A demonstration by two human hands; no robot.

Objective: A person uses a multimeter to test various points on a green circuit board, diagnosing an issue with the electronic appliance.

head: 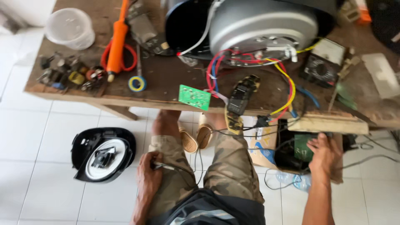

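Fingers of the left hand (148,177) curl shut on a thin black wire (177,168) lying across the thigh. Right hand (323,154), fingers spread apart, reaches into an open box of parts (291,156) below the workbench's front edge. Beyond, a small green circuit board (194,97) overhangs that edge, and coloured leads run back to an upturned grey cooker base (262,27). Judging by this, a part or lead is being fetched; connecting it needs care among tangled wires.

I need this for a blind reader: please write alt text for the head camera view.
A seated person's right hand reaches into a box of parts under a wooden bench, while the left hand rests on the thigh holding a thin wire. On the bench lie an opened cooker, coloured wires and a green circuit board.
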